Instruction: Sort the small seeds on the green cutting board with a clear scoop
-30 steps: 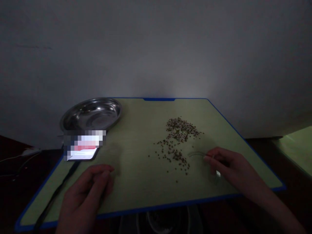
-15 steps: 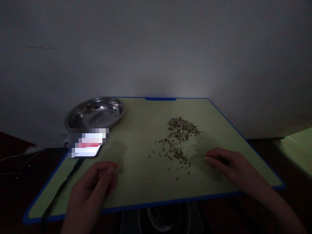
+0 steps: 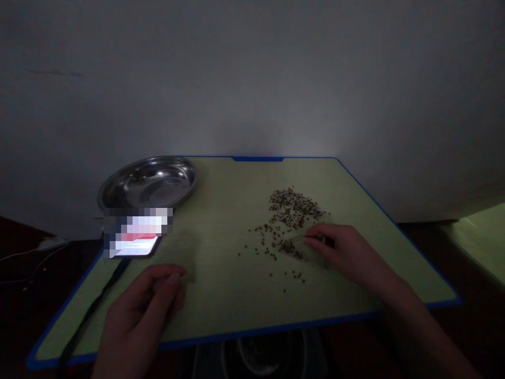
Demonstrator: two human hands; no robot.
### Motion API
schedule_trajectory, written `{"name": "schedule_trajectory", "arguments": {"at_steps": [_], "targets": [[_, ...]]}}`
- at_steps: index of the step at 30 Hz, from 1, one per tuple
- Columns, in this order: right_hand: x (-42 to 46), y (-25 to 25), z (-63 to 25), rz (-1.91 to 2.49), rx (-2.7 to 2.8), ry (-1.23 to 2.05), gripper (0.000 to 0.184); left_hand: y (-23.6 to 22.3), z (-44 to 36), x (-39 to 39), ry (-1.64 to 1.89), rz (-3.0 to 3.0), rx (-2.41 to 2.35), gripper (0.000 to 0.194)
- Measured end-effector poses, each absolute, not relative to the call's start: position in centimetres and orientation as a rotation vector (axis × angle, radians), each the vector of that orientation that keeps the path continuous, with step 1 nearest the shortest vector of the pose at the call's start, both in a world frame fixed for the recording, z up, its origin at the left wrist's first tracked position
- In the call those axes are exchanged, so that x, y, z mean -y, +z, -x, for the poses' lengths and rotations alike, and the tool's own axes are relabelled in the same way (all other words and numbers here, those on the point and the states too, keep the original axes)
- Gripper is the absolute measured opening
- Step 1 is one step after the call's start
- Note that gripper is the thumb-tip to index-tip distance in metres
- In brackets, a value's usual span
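Note:
A scatter of small brown seeds (image 3: 290, 216) lies on a pale green table (image 3: 229, 273) with a blue rim. My right hand (image 3: 345, 250) rests at the lower right edge of the scatter, its fingers pinched on a small clear dish (image 3: 305, 251) that touches the seeds. My left hand (image 3: 144, 305) lies on the table near the front edge, its fingers curled loosely with nothing visible in them. A shiny steel bowl (image 3: 148, 181) stands at the back left corner.
A lit phone (image 3: 136, 239) lies beside the bowl, and a dark cable (image 3: 90, 313) runs from it toward the front left corner. A plain wall rises behind the table. A dark round object shows below the front edge.
My right hand has slid the clear dish up and to the left, from beside the seeds into the edge of the scatter. My left hand has barely moved.

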State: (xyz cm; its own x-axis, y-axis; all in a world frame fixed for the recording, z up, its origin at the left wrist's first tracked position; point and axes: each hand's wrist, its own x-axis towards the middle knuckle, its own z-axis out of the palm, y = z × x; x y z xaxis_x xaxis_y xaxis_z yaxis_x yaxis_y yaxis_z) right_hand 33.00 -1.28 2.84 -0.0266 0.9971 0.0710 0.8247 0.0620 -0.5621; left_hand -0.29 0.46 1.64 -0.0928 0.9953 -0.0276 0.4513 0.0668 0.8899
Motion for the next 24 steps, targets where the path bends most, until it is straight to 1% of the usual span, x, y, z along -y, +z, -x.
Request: {"name": "schedule_trajectory", "arguments": {"at_steps": [3,10,14,19,24], "targets": [[1.6,3.3,-33.7,1.795,1.845,0.495,0.022,1.7,0.2,-0.4,0.979,-1.482,-1.631,0.032],[3.4,2.9,-34.2,1.788,1.771,0.673,0.021,1.7,0.2,-0.5,0.993,-1.536,-1.658,0.033],[3.1,2.3,-33.1,1.790,1.803,0.741,0.020,1.9,0.0,-0.6,1.006,-1.561,-1.653,0.032],[2.7,1.9,-31.1,1.756,1.860,0.749,0.017,2.3,-0.4,-0.4,1.013,-1.527,-1.640,0.029],[3.4,1.9,-29.5,1.721,1.908,0.847,0.016,2.2,-0.3,-0.3,1.006,-1.499,-1.637,0.031]]}}
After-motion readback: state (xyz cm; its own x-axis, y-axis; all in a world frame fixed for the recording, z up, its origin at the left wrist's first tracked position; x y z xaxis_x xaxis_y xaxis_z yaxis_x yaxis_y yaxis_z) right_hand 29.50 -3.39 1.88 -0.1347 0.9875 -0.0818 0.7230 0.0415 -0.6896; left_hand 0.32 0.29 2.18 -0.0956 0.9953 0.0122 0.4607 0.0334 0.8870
